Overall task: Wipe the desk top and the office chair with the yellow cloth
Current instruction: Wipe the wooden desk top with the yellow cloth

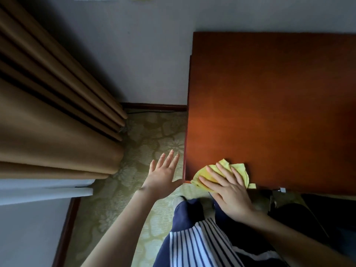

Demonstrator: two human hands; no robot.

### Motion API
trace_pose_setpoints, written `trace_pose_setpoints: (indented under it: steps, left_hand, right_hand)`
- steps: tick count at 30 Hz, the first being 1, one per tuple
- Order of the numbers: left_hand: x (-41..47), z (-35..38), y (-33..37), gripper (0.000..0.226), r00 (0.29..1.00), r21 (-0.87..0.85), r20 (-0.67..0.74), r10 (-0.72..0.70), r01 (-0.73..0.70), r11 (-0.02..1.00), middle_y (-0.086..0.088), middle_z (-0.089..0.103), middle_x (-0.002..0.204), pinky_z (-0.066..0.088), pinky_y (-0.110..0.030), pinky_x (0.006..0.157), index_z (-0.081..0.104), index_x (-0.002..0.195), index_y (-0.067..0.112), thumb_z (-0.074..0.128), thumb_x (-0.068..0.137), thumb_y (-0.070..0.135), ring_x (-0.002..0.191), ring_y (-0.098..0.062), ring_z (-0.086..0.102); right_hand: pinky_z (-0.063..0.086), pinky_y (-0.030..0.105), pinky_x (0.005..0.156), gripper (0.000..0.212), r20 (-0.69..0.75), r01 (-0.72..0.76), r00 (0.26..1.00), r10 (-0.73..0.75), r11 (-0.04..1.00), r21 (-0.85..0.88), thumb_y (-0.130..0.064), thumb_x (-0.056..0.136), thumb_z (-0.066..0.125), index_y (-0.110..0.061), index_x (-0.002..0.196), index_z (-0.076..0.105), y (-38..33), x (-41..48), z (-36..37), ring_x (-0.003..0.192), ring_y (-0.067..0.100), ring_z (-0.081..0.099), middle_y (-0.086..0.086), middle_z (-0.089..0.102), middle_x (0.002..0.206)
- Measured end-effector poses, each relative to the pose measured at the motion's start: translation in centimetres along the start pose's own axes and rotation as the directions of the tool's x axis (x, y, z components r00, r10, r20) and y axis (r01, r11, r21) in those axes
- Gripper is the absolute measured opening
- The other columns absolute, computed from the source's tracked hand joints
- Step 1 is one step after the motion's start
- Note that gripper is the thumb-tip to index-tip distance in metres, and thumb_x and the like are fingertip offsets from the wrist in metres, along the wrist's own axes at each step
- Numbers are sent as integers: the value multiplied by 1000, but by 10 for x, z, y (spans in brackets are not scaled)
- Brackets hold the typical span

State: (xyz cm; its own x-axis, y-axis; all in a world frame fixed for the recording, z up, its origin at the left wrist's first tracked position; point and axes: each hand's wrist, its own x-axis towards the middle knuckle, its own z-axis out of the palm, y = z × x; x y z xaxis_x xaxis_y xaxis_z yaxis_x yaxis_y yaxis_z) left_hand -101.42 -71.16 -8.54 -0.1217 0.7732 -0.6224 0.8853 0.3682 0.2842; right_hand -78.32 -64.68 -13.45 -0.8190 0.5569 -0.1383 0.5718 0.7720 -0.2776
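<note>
The reddish-brown desk top (269,105) fills the right half of the head view. A crumpled yellow cloth (238,168) lies at the desk's near left corner, partly over the front edge. My right hand (229,191) presses flat on the cloth with straight, spread fingers. My left hand (163,176) hovers above the carpet just left of the desk corner, fingers straight and spread, holding nothing. A dark shape at the lower right (312,214), below the desk's front edge, may be the office chair; I cannot tell for sure.
Brown curtains (48,112) hang at the left, down to a patterned green carpet (146,135). A grey wall (134,54) with a dark skirting board stands behind the desk. A white sill or ledge (44,189) sits below the curtains.
</note>
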Motion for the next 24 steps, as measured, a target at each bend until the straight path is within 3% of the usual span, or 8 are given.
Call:
trace_pose_setpoints:
  steps: [9, 16, 20, 24]
  left_hand:
    - [30, -15, -19, 74, 999, -31, 11, 50, -49, 998, 3, -17, 159, -4, -47, 118, -6, 152, 21, 37, 98, 47, 146, -21, -14]
    - [67, -53, -18, 70, 1000, -46, 3, 28, -28, 999, 4, -16, 159, -6, -44, 116, -5, 153, 24, 36, 100, 44, 146, -18, -15]
    - [97, -82, -11, 77, 1000, -51, 3, 21, -21, 998, 4, -17, 159, -5, -45, 117, -9, 152, 23, 40, 98, 46, 146, -17, -15]
    - [122, -105, 3, 78, 999, -46, -27, 36, -38, 998, 4, -18, 158, -6, -44, 117, -12, 151, 23, 40, 97, 48, 145, -17, -15]
  right_hand:
    - [11, 42, 113, 41, 182, 262, 951, -249, 964, -47, -46, 98, 28, -52, 137, 36, 11, 59, -19, 142, 12, 22, -20, 28, 151]
    - [-12, 35, 115, 55, 203, 189, 963, -179, 982, -28, -54, 91, 4, -52, 142, 23, 47, 151, -52, 144, 8, -4, -23, 2, 152]
    - [-10, 35, 116, 44, 192, 181, 967, -169, 983, -44, -44, 101, 29, -49, 144, 24, 75, 212, -71, 147, 11, 0, -19, 7, 156]
    - [-10, 37, 116, 48, 175, 108, 980, -92, 990, -86, -47, 100, 25, -47, 146, 12, 99, 262, -88, 147, 12, -5, -18, 1, 158]
